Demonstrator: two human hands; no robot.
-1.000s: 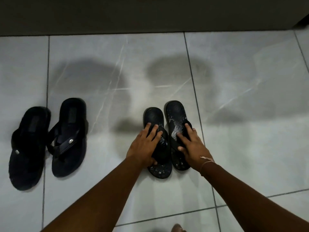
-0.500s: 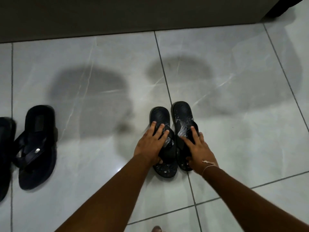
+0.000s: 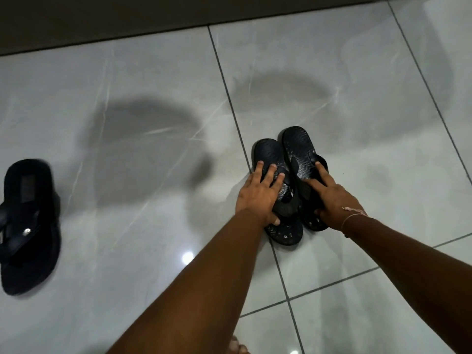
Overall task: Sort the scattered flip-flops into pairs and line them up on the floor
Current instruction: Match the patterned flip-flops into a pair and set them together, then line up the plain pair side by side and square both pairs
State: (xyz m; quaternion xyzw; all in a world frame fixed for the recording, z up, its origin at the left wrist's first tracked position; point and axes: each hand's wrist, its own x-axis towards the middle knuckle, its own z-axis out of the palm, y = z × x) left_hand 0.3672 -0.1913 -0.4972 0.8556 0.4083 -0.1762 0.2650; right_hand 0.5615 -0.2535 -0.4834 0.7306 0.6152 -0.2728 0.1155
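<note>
Two small black patterned flip-flops lie side by side on the grey tiled floor, heels pointing away from me. My left hand [image 3: 260, 194] grips the left flip-flop [image 3: 270, 155] over its strap, thumb under the edge. My right hand [image 3: 332, 198] holds the right flip-flop [image 3: 297, 144] the same way, fingers spread over its strap. The two soles touch along their inner edges. A larger black sandal [image 3: 26, 226] with a metal stud on its strap lies at the far left edge; its partner is out of view.
A dark wall base [image 3: 153, 19] runs along the top of the view. Glossy grey floor tiles [image 3: 143, 139] with dark grout lines stretch between the big sandal and the small pair. My toes [image 3: 237, 344] show at the bottom edge.
My view has swung to the right: the big sandals slid toward the left edge and one left the frame. Both hands stay on the small pair, which has barely shifted on the floor.
</note>
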